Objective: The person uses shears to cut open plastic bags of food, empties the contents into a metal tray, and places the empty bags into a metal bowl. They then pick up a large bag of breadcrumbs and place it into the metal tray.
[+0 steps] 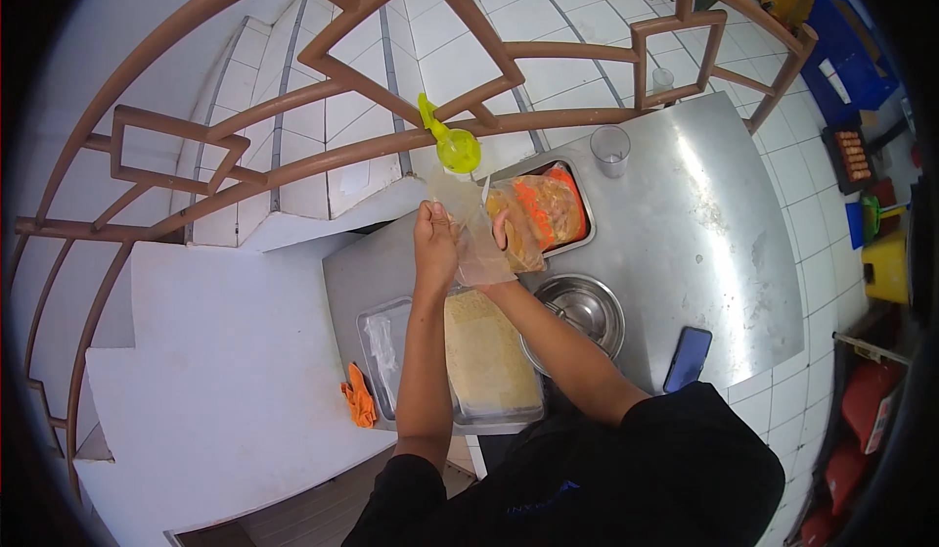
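My left hand [436, 246] is closed on the left edge of a thin, translucent whitish plastic bag [476, 246], held up over the table. The bag covers most of my right hand [500, 230]; its thumb shows at the bag's right edge, pressed against it. Just below the hands, a metal tray [499, 418] holds a flat, pale yellow slab or stack of sheets [494, 351]. Beyond the right hand, filled clear bags with orange and yellowish contents [548, 209] lie in a deeper metal tray [590, 229].
A steel bowl [611, 317] stands beside my right forearm, a phone [689, 359] farther right. A yellow-green spray bottle [456, 150] and a clear cup [610, 149] are at the back. An orange cloth or glove [359, 396] lies left. A brown railing [548, 121] borders the table [714, 244].
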Motion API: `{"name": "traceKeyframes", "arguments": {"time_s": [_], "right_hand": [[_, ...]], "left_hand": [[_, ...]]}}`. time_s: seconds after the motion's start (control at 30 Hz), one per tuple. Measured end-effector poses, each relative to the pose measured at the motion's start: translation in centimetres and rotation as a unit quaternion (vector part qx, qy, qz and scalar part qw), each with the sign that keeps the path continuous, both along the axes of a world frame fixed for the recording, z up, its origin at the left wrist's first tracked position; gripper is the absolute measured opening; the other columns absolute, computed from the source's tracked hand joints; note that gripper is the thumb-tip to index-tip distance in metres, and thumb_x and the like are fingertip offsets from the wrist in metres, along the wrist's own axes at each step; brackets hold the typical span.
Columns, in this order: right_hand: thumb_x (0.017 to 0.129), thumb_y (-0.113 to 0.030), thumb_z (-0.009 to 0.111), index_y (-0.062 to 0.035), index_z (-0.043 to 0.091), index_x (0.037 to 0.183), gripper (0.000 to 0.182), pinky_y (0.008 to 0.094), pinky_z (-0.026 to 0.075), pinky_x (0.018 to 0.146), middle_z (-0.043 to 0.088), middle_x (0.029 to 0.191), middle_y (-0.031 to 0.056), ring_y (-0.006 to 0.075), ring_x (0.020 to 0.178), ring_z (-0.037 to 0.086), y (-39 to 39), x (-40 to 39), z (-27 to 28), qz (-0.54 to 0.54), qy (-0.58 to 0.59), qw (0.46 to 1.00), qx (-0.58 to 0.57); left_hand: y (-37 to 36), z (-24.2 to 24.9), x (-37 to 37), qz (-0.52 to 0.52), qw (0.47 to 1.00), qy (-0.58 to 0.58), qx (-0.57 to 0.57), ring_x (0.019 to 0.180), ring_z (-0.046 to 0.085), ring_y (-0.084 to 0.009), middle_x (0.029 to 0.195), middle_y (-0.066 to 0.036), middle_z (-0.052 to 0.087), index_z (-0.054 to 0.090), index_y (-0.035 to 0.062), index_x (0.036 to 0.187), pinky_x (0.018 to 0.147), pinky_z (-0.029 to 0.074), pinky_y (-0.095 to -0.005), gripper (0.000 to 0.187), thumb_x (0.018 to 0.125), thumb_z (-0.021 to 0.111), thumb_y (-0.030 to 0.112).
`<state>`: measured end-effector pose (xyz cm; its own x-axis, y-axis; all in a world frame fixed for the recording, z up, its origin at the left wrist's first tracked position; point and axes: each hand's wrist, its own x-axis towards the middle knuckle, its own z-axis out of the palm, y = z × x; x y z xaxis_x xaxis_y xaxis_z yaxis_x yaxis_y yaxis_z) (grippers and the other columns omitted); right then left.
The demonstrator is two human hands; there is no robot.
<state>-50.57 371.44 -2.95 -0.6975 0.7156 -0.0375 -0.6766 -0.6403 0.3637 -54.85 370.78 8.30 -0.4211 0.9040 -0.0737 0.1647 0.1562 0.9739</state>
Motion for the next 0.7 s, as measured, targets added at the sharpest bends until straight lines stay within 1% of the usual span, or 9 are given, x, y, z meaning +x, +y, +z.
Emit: {"name": "traceKeyframes", "arguments": {"time_s": [0.07, 0.13, 0.27, 0.43, 0.47, 0.53, 0.57, 0.63, 0.7], "right_hand": [[0.079, -0.083, 0.039, -0.0133, 0.052, 0.132, 0.088, 0.0382, 0.050, 0.087, 0.059, 0.118, 0.0070, 0.0236, 0.102, 0.058, 0.1, -0.8, -0.8, -0.027, -0.024, 0.998, 0.052], [0.079, -0.084, 0.038, -0.0123, 0.052, 0.131, 0.089, 0.0383, 0.050, 0.087, 0.060, 0.117, 0.0076, 0.0237, 0.102, 0.058, -0.3, -1.0, -0.7, -0.019, -0.045, 0.999, -0.009], [0.079, -0.085, 0.037, -0.0121, 0.053, 0.130, 0.090, 0.0378, 0.050, 0.086, 0.060, 0.115, 0.0077, 0.0232, 0.100, 0.059, 0.3, -0.2, 1.6, -0.024, -0.042, 0.999, 0.009], [0.078, -0.087, 0.035, -0.0110, 0.054, 0.127, 0.092, 0.0340, 0.049, 0.084, 0.062, 0.107, 0.0071, 0.0225, 0.091, 0.059, 0.6, -3.1, -2.7, -0.021, 0.043, 0.999, 0.022], [0.078, -0.087, 0.035, -0.0110, 0.054, 0.127, 0.092, 0.0340, 0.049, 0.084, 0.062, 0.107, 0.0071, 0.0225, 0.091, 0.059, 0.3, -2.5, -1.2, -0.016, 0.043, 0.999, 0.022], [0.078, -0.085, 0.040, -0.0100, 0.057, 0.119, 0.087, 0.0304, 0.048, 0.075, 0.060, 0.082, 0.0039, 0.0203, 0.075, 0.056, 0.5, -0.2, 4.2, -0.008, -0.091, 0.993, -0.069], [0.078, -0.085, 0.040, -0.0100, 0.057, 0.119, 0.087, 0.0304, 0.048, 0.075, 0.060, 0.082, 0.0039, 0.0203, 0.075, 0.056, 1.4, -0.5, 3.6, -0.005, -0.094, 0.993, -0.067], [0.076, -0.079, 0.054, -0.0064, 0.059, 0.110, 0.080, 0.0281, 0.045, 0.069, 0.051, 0.064, 0.0011, 0.0167, 0.064, 0.049, 3.4, -1.7, 0.7, -0.121, -0.010, 0.990, -0.073], [0.076, -0.071, 0.062, -0.0058, 0.057, 0.108, 0.073, 0.0282, 0.046, 0.072, 0.052, 0.066, 0.0024, 0.0164, 0.070, 0.050, 4.0, -2.3, -1.0, -0.126, 0.068, 0.989, -0.044]], "left_hand": [[0.1, 0.2, 0.3, 0.004, 1.000, 0.006, 0.002, 0.055, 0.029, -0.0025, 0.067, 0.007, 0.035, 0.042, 0.0124, 0.083, 0.047, 0.026, -0.0205, 0.031, 0.106, 0.037, 0.034], [0.1, 0.7, 0.0, 0.003, 1.000, -0.002, 0.000, 0.055, 0.029, -0.0024, 0.068, 0.007, 0.035, 0.042, 0.0122, 0.084, 0.047, 0.027, -0.0203, 0.031, 0.106, 0.037, 0.034], [-0.1, 0.5, -0.2, 0.009, 0.999, 0.033, 0.001, 0.056, 0.030, -0.0026, 0.067, 0.007, 0.035, 0.043, 0.0118, 0.085, 0.048, 0.027, -0.0204, 0.031, 0.106, 0.038, 0.034], [-0.3, 0.5, -0.6, 0.017, 1.000, 0.014, 0.010, 0.054, 0.030, -0.0027, 0.067, 0.007, 0.035, 0.043, 0.0123, 0.085, 0.046, 0.027, -0.0208, 0.031, 0.106, 0.038, 0.035], [-0.6, 0.9, -0.8, 0.019, 1.000, 0.012, 0.016, 0.053, 0.030, -0.0026, 0.066, 0.007, 0.035, 0.043, 0.0127, 0.085, 0.045, 0.027, -0.0210, 0.031, 0.106, 0.038, 0.036], [-1.1, 1.8, -0.7, 0.029, 0.999, 0.021, 0.002, 0.052, 0.030, -0.0024, 0.065, 0.007, 0.034, 0.043, 0.0135, 0.085, 0.043, 0.028, -0.0212, 0.032, 0.105, 0.038, 0.037], [-1.4, 2.4, -0.6, 0.034, 0.999, 0.030, -0.014, 0.050, 0.030, -0.0023, 0.064, 0.008, 0.034, 0.043, 0.0144, 0.085, 0.042, 0.028, -0.0213, 0.032, 0.105, 0.039, 0.039], [-2.3, 4.4, -0.5, 0.069, 0.998, 0.002, -0.011, 0.049, 0.030, -0.0024, 0.064, 0.008, 0.033, 0.043, 0.0151, 0.085, 0.041, 0.028, -0.0215, 0.031, 0.105, 0.039, 0.039], [-3.3, 5.2, -1.7, 0.103, 0.994, -0.027, -0.001, 0.048, 0.030, -0.0026, 0.063, 0.008, 0.032, 0.043, 0.0159, 0.085, 0.040, 0.028, -0.0216, 0.031, 0.105, 0.039, 0.039]]}}
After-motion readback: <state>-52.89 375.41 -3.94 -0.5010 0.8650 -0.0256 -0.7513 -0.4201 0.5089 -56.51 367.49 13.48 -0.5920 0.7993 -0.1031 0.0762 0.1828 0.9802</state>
